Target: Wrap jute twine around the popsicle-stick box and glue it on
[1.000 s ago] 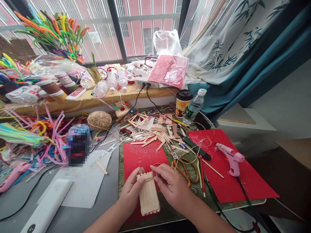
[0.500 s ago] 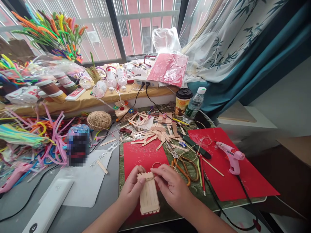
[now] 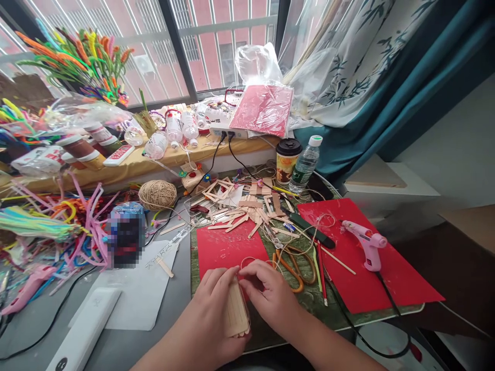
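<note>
A small panel of glued ice-lolly sticks (image 3: 236,314) is held over the near red sheet (image 3: 228,248) at the table's front edge. My left hand (image 3: 211,314) wraps round its left side, fingers curled over the top. My right hand (image 3: 270,296) pinches at the panel's upper end, where a thin twine strand (image 3: 247,259) loops up. Most of the panel's top is hidden by my fingers.
Orange-handled scissors (image 3: 296,265) lie just right of my hands. A pink glue gun (image 3: 365,247) rests on the right red sheet (image 3: 390,283). Loose sticks (image 3: 247,211), a twine ball (image 3: 157,194), a cup (image 3: 288,161), a bottle (image 3: 305,165) and pipe cleaners (image 3: 58,221) crowd the back and left.
My left hand has closed further over the stick panel, and the panel has turned edge-on toward me. My right hand stays pinched at its top end.
</note>
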A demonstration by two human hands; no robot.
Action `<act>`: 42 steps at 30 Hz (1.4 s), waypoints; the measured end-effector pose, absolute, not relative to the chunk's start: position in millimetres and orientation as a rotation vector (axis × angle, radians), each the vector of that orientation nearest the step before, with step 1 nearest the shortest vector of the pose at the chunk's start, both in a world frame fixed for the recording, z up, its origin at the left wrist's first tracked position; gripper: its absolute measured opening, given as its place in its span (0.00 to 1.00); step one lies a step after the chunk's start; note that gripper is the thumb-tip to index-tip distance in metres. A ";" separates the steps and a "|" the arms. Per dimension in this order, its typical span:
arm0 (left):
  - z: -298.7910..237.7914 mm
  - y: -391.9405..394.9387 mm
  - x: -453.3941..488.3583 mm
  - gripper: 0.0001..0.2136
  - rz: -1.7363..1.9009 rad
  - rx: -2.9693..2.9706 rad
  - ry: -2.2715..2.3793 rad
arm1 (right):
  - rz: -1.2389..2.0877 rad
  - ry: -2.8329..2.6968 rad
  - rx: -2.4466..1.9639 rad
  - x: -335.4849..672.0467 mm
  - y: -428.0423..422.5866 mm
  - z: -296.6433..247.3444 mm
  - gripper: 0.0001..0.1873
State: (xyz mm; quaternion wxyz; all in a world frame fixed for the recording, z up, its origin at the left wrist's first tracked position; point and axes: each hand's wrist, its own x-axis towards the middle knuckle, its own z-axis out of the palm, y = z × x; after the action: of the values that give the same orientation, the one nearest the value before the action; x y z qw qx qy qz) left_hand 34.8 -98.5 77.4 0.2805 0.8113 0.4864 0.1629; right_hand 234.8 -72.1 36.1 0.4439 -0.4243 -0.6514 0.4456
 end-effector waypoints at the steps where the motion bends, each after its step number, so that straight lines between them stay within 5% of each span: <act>1: 77.2 -99.3 32.6 0.47 0.446 2.168 1.291 | 1.095 -1.610 -1.066 235.7 -71.3 35.8 0.04; 16: 3.3 -103.9 3.7 0.54 0.663 1.954 1.077 | 0.936 -1.819 -1.126 245.1 -70.0 28.5 0.06; 25: 20.1 -98.7 -2.3 0.54 0.518 2.008 1.198 | 0.634 -2.150 -1.143 225.5 -70.0 22.7 0.07; 31: 17.4 -94.5 9.3 0.43 0.490 2.122 1.266 | 0.642 -2.115 -1.223 231.8 -67.0 24.8 0.07; 42: 15.7 -93.6 8.0 0.43 0.491 2.102 1.301 | 0.715 -2.046 -1.191 265.9 -60.2 25.1 0.07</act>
State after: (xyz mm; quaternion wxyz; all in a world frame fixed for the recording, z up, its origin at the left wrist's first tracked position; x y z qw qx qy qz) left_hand 8.0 -93.6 15.7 0.3056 0.7940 0.4916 0.1855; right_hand 265.9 -60.2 25.1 0.3282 -0.4549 -0.7815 0.2730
